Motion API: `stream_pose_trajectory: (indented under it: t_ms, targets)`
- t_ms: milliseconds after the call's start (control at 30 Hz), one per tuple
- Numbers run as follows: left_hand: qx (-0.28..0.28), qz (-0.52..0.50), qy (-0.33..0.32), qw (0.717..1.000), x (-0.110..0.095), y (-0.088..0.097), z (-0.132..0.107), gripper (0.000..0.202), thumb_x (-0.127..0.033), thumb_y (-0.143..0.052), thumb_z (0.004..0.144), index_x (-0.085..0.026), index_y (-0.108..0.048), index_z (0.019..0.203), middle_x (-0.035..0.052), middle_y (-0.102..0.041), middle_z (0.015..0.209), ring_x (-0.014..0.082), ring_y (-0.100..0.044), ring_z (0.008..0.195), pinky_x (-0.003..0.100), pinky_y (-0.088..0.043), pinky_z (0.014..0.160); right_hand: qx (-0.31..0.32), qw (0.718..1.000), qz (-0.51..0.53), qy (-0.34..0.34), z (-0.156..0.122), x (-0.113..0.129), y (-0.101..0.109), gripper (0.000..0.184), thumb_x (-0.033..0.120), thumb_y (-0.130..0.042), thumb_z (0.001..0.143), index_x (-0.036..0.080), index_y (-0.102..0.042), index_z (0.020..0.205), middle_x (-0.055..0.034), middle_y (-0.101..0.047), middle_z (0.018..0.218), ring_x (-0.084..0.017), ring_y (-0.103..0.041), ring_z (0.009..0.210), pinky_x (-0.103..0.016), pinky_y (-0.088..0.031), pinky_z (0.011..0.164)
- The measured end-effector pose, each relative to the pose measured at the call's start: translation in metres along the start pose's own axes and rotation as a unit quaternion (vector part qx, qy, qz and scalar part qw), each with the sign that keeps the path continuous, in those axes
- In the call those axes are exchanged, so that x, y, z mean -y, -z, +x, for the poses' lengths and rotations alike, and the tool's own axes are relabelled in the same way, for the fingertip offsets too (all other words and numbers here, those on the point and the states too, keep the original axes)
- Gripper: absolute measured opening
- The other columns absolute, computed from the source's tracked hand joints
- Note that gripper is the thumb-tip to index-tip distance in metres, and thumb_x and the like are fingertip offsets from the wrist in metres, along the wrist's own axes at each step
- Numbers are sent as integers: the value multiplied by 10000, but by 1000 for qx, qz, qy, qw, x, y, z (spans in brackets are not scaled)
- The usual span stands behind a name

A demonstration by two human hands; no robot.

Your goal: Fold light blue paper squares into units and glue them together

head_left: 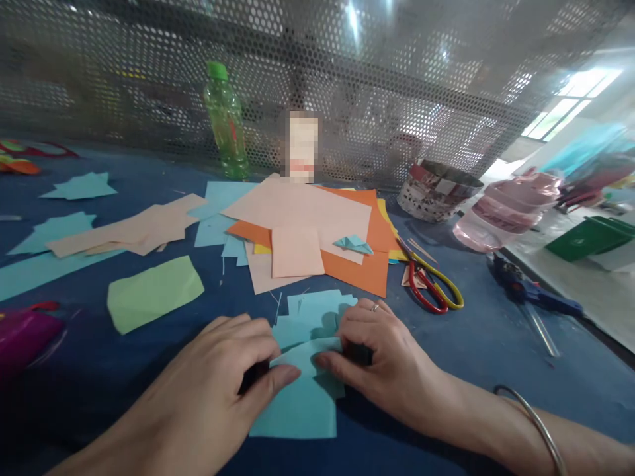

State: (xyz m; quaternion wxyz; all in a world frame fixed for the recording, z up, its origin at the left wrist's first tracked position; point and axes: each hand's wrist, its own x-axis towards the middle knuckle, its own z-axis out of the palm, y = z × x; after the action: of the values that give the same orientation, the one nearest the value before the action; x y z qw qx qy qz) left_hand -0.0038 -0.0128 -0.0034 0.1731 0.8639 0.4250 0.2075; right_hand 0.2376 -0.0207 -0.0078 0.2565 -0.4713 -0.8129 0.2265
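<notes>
My left hand (213, 390) and my right hand (381, 357) both grip a folded light blue paper sheet (297, 403) lying on the dark blue tabletop (99, 410). Both thumbs press on its upper part, and the fingers curl over it. More light blue paper pieces (312, 317) lie just beyond the hands, partly under them. A metal bangle (536, 423) circles my right wrist, and a ring shows on one finger of that hand.
Stacked peach and orange paper sheets (342, 258) lie ahead, with a small folded blue paper piece (353, 244) on top. Red-handled scissors (431, 284) and a blue glue gun (530, 287) lie right. A green paper sheet (153, 294) lies left. A green bottle (225, 119) stands before a perforated metal screen (377, 73).
</notes>
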Motion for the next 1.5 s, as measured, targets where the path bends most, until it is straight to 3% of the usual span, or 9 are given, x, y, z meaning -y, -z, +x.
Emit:
stream_pose_trajectory:
  t_ms: [133, 433, 567, 700, 900, 1033, 1300, 1400, 1500]
  targets:
    - [-8, -11, 0, 1000, -2, -1, 0, 461, -421, -518, 1013, -241, -602, 597, -20, -622, 584, 187, -597, 548, 331, -433, 548, 11, 1000, -6, 1, 0, 2, 0, 425, 229, -824, 872, 176, -494, 610, 49, -574, 666, -126, -489, 701, -317, -338, 734]
    - [-59, 26, -11, 998, -2, -5, 0, 279, -337, -589, 913, -260, -581, 645, -18, -621, 599, 220, -610, 547, 359, -444, 563, -1, 1000, -23, 9, -2, 1, -3, 408, 219, -836, 854, 178, -500, 627, 50, -591, 678, -126, -506, 699, -325, -340, 729]
    - [-75, 36, 8, 997, 2, -8, -5, 144, -380, -642, 891, -263, -645, 807, 8, -683, 749, 253, -658, 641, 364, -455, 560, -19, 999, -34, -4, -2, 1, -3, 261, 239, -897, 798, 200, -653, 882, 27, -665, 809, -161, -582, 761, -335, -402, 752]
    - [-76, 47, 12, 996, 6, -9, -7, 171, -430, -674, 893, -260, -676, 901, 33, -716, 846, 286, -695, 726, 383, -493, 591, 4, 999, -47, -7, -1, 1, 0, 377, 303, -887, 832, 215, -677, 1132, -32, -720, 1021, -232, -651, 944, -394, -472, 856]
    - [-86, 53, 0, 995, 9, -10, -7, 463, -700, -577, 950, -259, -714, 971, 58, -747, 898, 291, -727, 766, 391, -533, 619, 13, 998, -51, -15, 1, 1, 3, 309, 320, -880, 840, 205, -653, 1015, -42, -716, 1007, -231, -652, 929, -384, -488, 832]
    - [-88, 48, -6, 995, 7, -8, -6, 522, -764, -565, 927, -272, -729, 991, 62, -760, 928, 286, -740, 795, 366, -554, 613, 9, 999, -35, -15, 1, 1, 2, 308, 261, -898, 812, 208, -628, 951, -32, -710, 997, -211, -635, 902, -355, -468, 806]
    - [-99, -10, 21, 995, 3, -4, -5, 330, -593, -730, 852, -305, -730, 1014, 46, -792, 973, 290, -769, 812, 344, -599, 600, -25, 999, 46, -11, 3, -2, -1, 270, 190, -930, 780, 220, -676, 865, 44, -704, 825, -146, -618, 793, -294, -420, 754]
    - [-83, -55, 56, 993, 3, -3, -3, 225, -451, -750, 812, -314, -738, 990, 3, -793, 864, 241, -747, 681, 291, -560, 518, -41, 997, 66, -22, 3, -2, 0, 226, 213, -917, 801, 230, -722, 914, 41, -719, 833, -146, -633, 797, -285, -429, 747]
    - [-56, -97, 91, 989, 3, -2, 0, 157, -446, -688, 851, -309, -751, 894, -31, -752, 724, 189, -677, 552, 257, -496, 455, -38, 995, 83, -36, 3, -1, 1, 169, 253, -901, 823, 222, -748, 885, 36, -716, 789, -144, -635, 760, -273, -430, 713]
